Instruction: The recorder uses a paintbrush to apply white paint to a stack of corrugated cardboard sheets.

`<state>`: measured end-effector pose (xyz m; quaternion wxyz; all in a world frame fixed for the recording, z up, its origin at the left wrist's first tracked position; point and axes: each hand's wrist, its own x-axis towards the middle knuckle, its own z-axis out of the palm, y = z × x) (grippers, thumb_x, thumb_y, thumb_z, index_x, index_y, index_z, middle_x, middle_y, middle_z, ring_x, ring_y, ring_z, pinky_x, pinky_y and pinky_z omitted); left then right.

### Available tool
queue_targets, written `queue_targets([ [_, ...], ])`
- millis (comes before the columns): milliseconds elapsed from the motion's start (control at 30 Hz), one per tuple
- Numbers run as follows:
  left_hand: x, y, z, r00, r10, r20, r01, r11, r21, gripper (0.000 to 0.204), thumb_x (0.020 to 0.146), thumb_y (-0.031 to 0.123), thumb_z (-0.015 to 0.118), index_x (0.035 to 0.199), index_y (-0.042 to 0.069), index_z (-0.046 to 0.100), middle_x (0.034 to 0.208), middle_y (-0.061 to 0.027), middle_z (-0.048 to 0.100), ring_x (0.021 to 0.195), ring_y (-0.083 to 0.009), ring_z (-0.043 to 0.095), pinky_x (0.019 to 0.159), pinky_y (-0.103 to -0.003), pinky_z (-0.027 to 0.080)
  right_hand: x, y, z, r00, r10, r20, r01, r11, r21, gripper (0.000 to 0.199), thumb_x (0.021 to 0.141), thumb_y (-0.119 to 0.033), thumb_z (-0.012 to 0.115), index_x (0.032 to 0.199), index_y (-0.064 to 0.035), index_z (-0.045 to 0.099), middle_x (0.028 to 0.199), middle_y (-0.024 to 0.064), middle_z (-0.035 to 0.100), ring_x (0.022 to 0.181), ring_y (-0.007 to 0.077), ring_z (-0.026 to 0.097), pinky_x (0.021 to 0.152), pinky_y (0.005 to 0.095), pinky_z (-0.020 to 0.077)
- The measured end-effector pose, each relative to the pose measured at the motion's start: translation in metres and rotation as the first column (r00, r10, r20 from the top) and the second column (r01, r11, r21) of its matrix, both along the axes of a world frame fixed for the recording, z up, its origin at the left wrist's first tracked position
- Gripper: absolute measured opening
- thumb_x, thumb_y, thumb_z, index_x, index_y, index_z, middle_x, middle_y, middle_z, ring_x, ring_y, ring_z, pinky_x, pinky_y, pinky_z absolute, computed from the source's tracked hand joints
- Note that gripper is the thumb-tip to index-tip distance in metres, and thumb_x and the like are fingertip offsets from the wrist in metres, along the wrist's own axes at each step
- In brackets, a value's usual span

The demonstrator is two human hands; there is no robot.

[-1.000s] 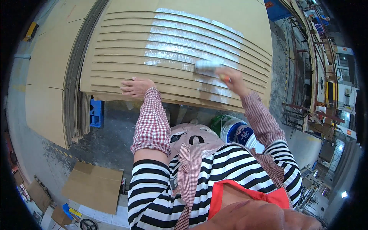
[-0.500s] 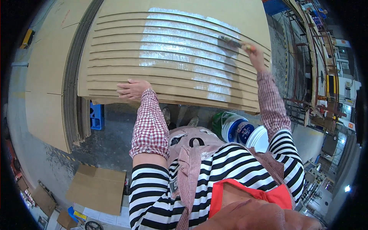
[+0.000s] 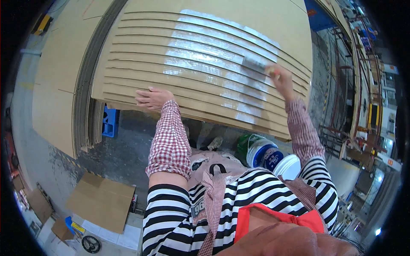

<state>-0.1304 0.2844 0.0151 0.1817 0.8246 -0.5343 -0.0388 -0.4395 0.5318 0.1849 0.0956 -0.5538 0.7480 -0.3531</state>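
Overlapping cardboard sheets lie fanned out in front of me, their edges forming parallel steps. A wet white coating spreads over the middle and right of them. My right hand is closed round the handle of a brush, blurred by motion, with its bristle end over the coated strips. Near the front edge of the stack, my left hand lies flat on the uncoated cardboard with its fingers stretched out, holding nothing.
A taller cardboard stack stands at the left, beside a blue pallet. Below the front edge at right are a green-and-white bucket and a white tub. Metal racks stand to the right; a flat cardboard piece lies lower left.
My right hand and the brush have moved a little nearer to me across the coated strips. My left hand stays on the cardboard. The whole view has shifted slightly.
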Motion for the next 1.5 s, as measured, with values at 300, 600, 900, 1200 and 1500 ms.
queue_targets([
  [300,-0.001,-0.002,0.005,1.0,0.019,0.002,-0.019,0.994,0.11,0.057,0.099,0.033,0.037,0.146,0.004,0.023,0.15,-0.0211,0.022,0.137,-0.0441,0.022,0.108,-0.054,0.031,-0.016,-0.105,0.026,0.971,-0.22,-0.094,0.199,0.961,-0.19,0.014,0.081,-0.003,0.066,0.095,-0.0033,0.066,0.095,0.0102,0.069,0.087,0.0192,0.067,0.076,0.0313,0.0523],
  [600,0.001,-0.005,0.001,0.996,0.007,-0.087,0.008,0.984,0.177,0.062,0.099,0.032,0.036,0.149,0.005,0.013,0.153,-0.0228,0.013,0.14,-0.0424,0.016,0.11,-0.053,0.026,0.178,0.015,-0.02,0.977,0.204,-0.067,-0.191,0.968,0.165,0.026,0.078,-0.001,0.066,0.104,-0.0066,0.066,0.103,0.0123,0.067,0.094,0.0294,0.066,0.085,0.0342,0.0514],
  [900,0.009,-0.002,0.006,0.975,-0.042,-0.216,0.086,0.976,0.199,0.063,0.1,0.036,0.032,0.15,0.006,0.009,0.154,-0.0235,0.006,0.141,-0.0443,0.01,0.113,-0.054,0.02,0.151,-0.041,-0.018,0.98,-0.151,-0.131,0.147,0.988,-0.036,0.027,0.08,-0.004,0.069,0.106,-0.0051,0.064,0.104,0.0142,0.067,0.099,0.0276,0.065,0.084,0.0334,0.0504],
  [1200,0.039,0.007,0.017,0.868,-0.216,-0.448,0.301,0.945,0.127,0.068,0.097,0.032,0.042,0.15,0.005,0.01,0.155,-0.0225,0.003,0.141,-0.0468,0.003,0.114,-0.055,0.018,0.264,0.059,-0.023,0.96,-0.28,-0.004,0.28,0.959,0.038,0.016,0.086,-0.01,0.068,0.1,-0.0034,0.066,0.084,0.0081,0.065,0.076,0.0163,0.065,0.064,0.0292,0.0513],
  [1500,0.132,-0.11,0.015,0.817,-0.522,-0.246,0.441,0.84,-0.318,0.052,0.095,0.033,0.046,0.141,0.011,0.036,0.152,-0.0223,0.019,0.141,-0.0374,0.016,0.112,-0.055,0.016,0.153,0.061,-0.023,0.062,0.02,0.998,0.863,0.502,-0.064,0.022,0.088,-0.021,0.065,0.1,-0.0025,0.063,0.084,0.0065,0.063,0.066,0.0177,0.062,0.062,0.0286,0.0508],
])
